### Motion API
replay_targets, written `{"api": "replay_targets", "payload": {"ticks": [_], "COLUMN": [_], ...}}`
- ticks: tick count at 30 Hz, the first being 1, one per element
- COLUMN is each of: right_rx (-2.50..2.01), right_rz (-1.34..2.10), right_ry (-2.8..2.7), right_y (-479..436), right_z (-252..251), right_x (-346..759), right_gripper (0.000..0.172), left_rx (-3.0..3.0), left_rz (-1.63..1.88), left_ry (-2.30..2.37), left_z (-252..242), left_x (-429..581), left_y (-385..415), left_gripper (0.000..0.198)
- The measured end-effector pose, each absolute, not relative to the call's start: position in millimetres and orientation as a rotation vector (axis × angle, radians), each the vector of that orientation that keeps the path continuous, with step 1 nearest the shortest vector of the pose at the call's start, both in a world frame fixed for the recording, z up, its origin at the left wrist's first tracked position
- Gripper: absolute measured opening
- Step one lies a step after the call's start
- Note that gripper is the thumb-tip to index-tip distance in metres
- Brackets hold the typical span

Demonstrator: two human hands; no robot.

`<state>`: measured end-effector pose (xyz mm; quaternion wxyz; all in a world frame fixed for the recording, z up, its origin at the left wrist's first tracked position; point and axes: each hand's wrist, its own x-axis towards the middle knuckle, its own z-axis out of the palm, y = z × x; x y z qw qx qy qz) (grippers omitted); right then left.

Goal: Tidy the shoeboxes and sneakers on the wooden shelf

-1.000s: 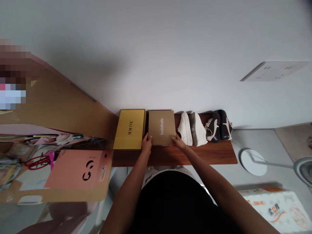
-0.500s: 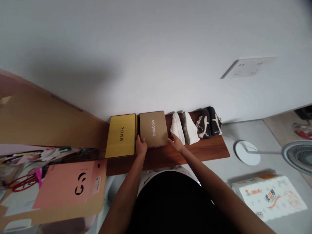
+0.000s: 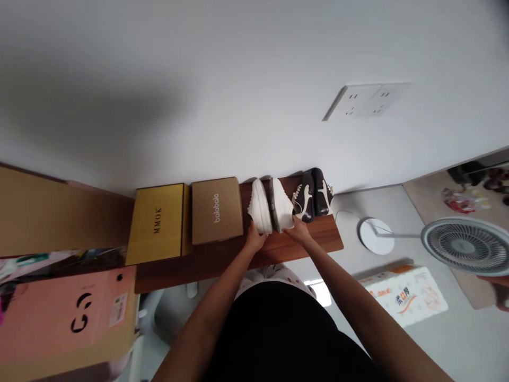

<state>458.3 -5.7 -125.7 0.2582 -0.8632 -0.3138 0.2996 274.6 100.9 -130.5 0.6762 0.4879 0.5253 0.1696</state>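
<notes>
Two white sneakers stand side by side on a reddish-brown wooden shelf [image 3: 222,260]. My left hand [image 3: 255,237] is at the heel end of the left white sneaker [image 3: 260,207], its fingers along the outer side. Against the outer heel of the right white sneaker [image 3: 283,204] is my right hand [image 3: 298,231]. Together the hands hold the pair from both sides, though some fingertips are hidden. Just right of them sits a pair of dark brown shoes [image 3: 304,196] with cream trim. A brown balabala box [image 3: 217,212] lies to the left, beside a yellow MMOK box [image 3: 157,225].
A white wall with a socket plate [image 3: 368,100] rises behind the shelf. On the right are a fan [image 3: 463,246], its round base [image 3: 376,236] and a white printed pack [image 3: 409,297]. A pink box [image 3: 59,313] lies at lower left, below a cardboard panel [image 3: 59,215].
Both hands have shifted right, from around the brown box to the two white sneakers. The view has turned, so the shelf and the things around it appear further left.
</notes>
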Motion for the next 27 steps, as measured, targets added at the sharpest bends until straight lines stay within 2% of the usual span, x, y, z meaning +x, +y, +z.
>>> {"api": "replay_targets", "payload": {"ticks": [7,12,18,27], "right_rx": [-2.398,-2.369,-2.437,-2.510], "right_rz": [0.966,1.035,1.029,0.941], "right_ry": [-1.041,-1.400,-1.731,-1.869], "right_y": [11,16,31,49], "right_z": [-124,-106,-78,-79], "right_x": [467,479,472,448], "right_gripper": [0.040,0.031,0.035,0.025], "left_rx": [1.533,1.918,2.174,2.268], "left_rz": [0.158,-0.087,-0.401,-0.569], "left_ry": [1.273,1.247,1.188,1.255], "left_z": [-130,-108,-80,-70], "left_x": [276,282,303,324], "left_y": [110,112,114,116], "left_gripper": [0.038,0.034,0.034,0.031]}}
